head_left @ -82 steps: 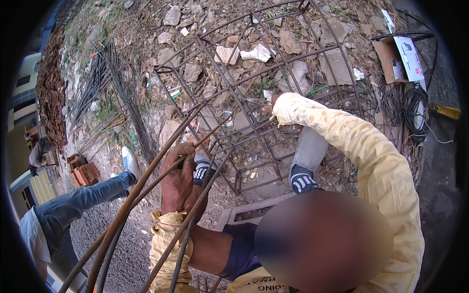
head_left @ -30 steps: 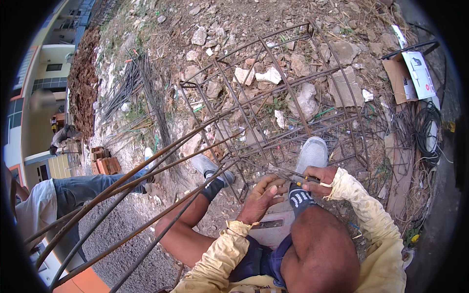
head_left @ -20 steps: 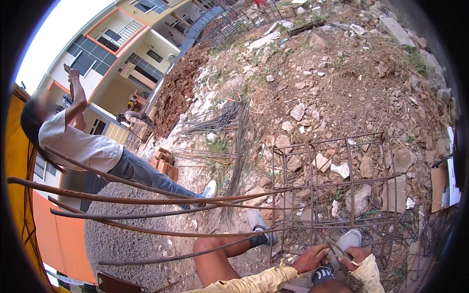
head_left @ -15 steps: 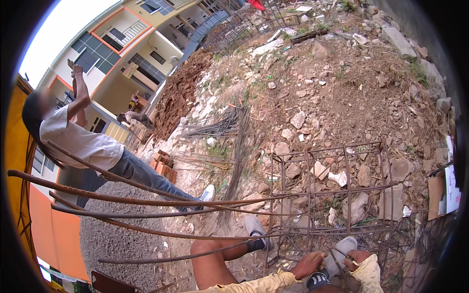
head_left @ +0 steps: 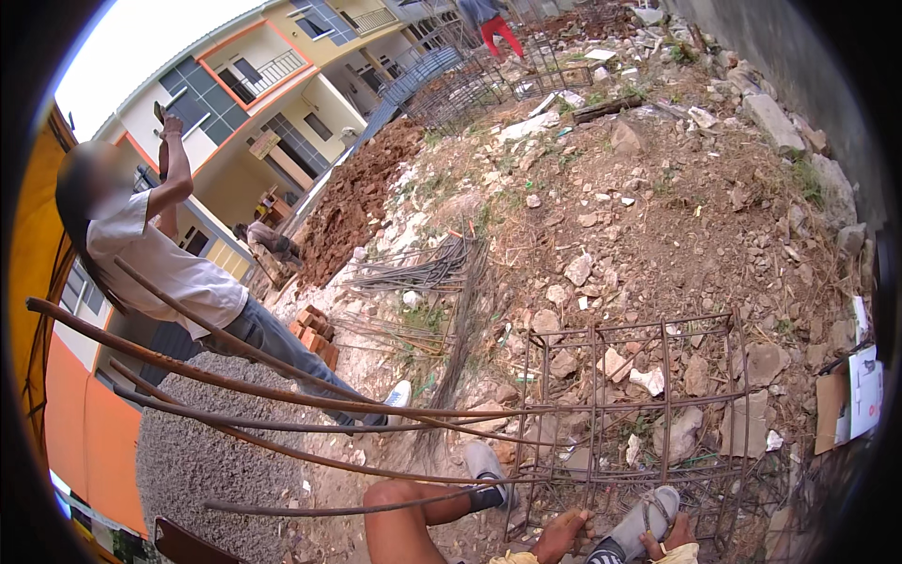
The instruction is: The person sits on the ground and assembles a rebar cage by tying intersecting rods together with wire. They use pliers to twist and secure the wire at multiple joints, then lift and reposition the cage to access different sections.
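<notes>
My left hand (head_left: pixel 561 537) is low in the view, left of my grey shoe, with its fingers drawn together near the cage; anything between them is too small to make out. My right hand (head_left: pixel 673 542) is on the other side of that shoe, fingers curled round a dark looped metal piece (head_left: pixel 656 510), whose kind I cannot make out. Just beyond both hands lies a rusty rebar cage (head_left: pixel 667 404) of long bars and square ties. Its long bars (head_left: pixel 282 390) run out leftward, bending up toward the far left.
A person (head_left: pixel 169 254) in a white shirt stands at the left with arms raised. Grey gravel (head_left: pixel 221 451), orange bricks (head_left: pixel 315 336) and a bundle of steel rods (head_left: pixel 423 263) lie on that side. Stones and rubble surround the cage. A cardboard box (head_left: pixel 834 409) is at the right.
The view has shifted up, bringing more of a person in red trousers into sight at the back. My hands now appear lower. The looped metal piece stays at my right hand.
</notes>
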Available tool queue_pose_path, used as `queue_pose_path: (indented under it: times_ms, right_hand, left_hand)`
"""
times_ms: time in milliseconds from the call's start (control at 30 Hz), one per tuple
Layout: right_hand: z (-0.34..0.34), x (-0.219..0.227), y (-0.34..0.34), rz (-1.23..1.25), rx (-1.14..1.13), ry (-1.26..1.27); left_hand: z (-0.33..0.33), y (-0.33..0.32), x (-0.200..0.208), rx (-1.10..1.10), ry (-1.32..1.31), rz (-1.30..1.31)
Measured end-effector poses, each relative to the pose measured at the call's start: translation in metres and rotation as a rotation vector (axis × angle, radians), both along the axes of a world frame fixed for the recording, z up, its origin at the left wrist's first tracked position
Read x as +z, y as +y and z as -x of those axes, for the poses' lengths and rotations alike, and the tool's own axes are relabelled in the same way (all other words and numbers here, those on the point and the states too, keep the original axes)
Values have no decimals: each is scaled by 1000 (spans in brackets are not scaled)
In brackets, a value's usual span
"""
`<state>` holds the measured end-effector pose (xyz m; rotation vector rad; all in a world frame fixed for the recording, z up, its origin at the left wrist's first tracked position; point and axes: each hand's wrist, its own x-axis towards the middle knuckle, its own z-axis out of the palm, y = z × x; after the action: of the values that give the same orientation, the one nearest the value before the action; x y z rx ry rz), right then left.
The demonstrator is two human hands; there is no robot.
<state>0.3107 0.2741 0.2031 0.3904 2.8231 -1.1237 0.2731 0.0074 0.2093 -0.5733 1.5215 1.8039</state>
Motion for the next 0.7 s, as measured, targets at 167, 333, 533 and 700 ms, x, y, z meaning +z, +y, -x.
queue_pose_path:
  times_ms: [167,333,533,700]
  right_hand:
    - [-8,-11,-8,25,12,-9]
    - [-3,-15,1,33,-66,16]
    - [15,8,14,203,-81,187]
    - [42,69,-31,565,79,209]
  left_hand:
    - [-12,13,12,136,-27,-36]
    - [23,30,47,-29,16,-41]
    - [25,42,58,124,203,-40]
    - [55,80,104,151,203,-237]
